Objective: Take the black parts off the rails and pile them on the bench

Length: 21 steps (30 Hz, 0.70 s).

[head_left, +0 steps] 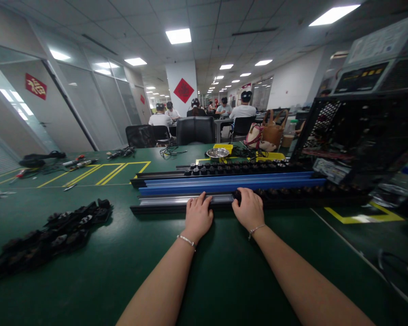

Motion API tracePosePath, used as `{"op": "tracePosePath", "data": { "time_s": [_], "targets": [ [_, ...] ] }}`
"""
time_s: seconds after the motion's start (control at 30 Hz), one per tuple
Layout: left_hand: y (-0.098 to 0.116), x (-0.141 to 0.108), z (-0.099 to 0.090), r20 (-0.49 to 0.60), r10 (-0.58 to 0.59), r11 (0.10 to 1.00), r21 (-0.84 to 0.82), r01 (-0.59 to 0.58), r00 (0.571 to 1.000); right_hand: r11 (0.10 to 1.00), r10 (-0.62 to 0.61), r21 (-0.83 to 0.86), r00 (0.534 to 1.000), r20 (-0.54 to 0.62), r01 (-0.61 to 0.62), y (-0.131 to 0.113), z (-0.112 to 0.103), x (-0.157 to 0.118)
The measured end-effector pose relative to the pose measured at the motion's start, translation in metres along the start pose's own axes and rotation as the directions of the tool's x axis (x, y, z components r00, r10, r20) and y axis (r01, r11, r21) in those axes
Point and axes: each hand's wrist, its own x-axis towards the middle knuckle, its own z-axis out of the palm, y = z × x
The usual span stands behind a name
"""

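Observation:
A long black rail (159, 208) with a shiny clear strip (166, 200) along it lies crosswise on the green table. My left hand (199, 216) rests on this rail, palm down, its fingers stretched over the strip and slightly apart. Just to the right, my right hand (250, 209) is curled at the rail with thumb and fingers around a small black part (237, 196), mostly hidden by the hand. From there a row of dark parts (292, 198) sits along the rail's right portion. Behind lies a blue rail (224, 182).
A heap of black parts (59, 233) lies at left. Beyond the blue rail are another row of black parts (217, 168), a metal bowl (217, 153) and cables (172, 151). An open computer case (357, 131) stands at right. Several people sit farther back.

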Motion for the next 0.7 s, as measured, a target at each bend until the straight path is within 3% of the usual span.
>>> {"op": "tracePosePath", "data": {
  "time_s": [0.7],
  "targets": [
    [0.0005, 0.0004, 0.0011, -0.005, -0.014, 1.0, -0.02, 0.014, 1.0, 0.987, -0.101, 0.127, 0.995, 0.008, 0.099, -0.0008, 0.004, -0.0013]
  ]
}}
